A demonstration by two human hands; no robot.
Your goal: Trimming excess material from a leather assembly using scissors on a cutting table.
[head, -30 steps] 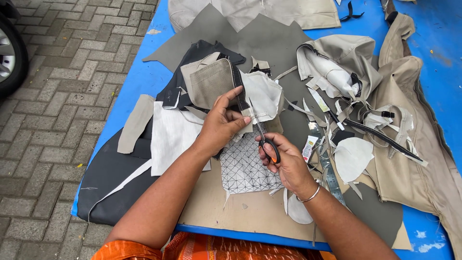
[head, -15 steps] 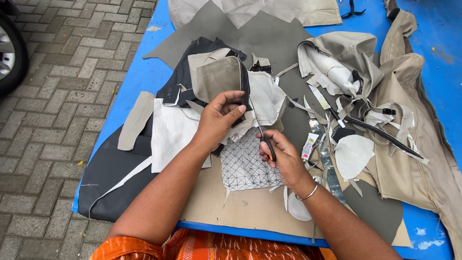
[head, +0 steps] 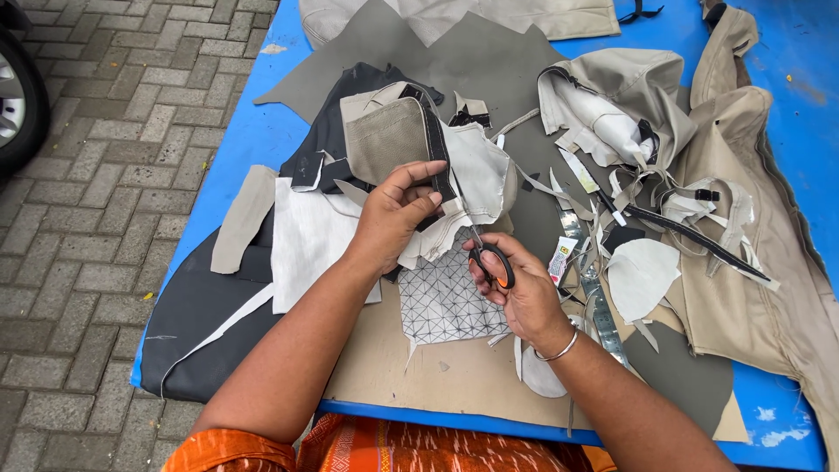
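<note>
Grey brick paving fills the left side of the frame, with part of a car wheel (head: 19, 96) at the far left edge, and beside it stands a blue counter (head: 253, 140) covered with fabric pieces. Near the centre of the frame, the left hand (head: 393, 214) pinches a layered fabric piece (head: 411, 144), tan suede-like cloth edged with a black strip and backed with whitish lining, and lifts it a little off the pile; its grip is clenched on the black edge with thumb and fingertips. Just below and to the right, the right hand (head: 516, 293) has its fingers through the orange-and-black handles of a pair of scissors (head: 485, 253), grasping them, with the blades pointing up toward the seam under the left hand. Whether the blades are parted cannot be made out. Beneath both hands lies a white panel with a black diamond grid (head: 446, 301), on top of a large tan sheet (head: 393, 376) at the lower centre. A dark grey sheet (head: 201, 315) sits at the lower left and a plain white rectangle (head: 306, 240) rests left of the hands. On the right half, many narrow trimmings and strips (head: 612, 210) and a white rounded cut-out (head: 642, 275) lie scattered next to a crumpled beige cover (head: 752, 253), so a good deal of cutting looks done already, while the held piece is still joined in layers and seems only partly taken apart.
</note>
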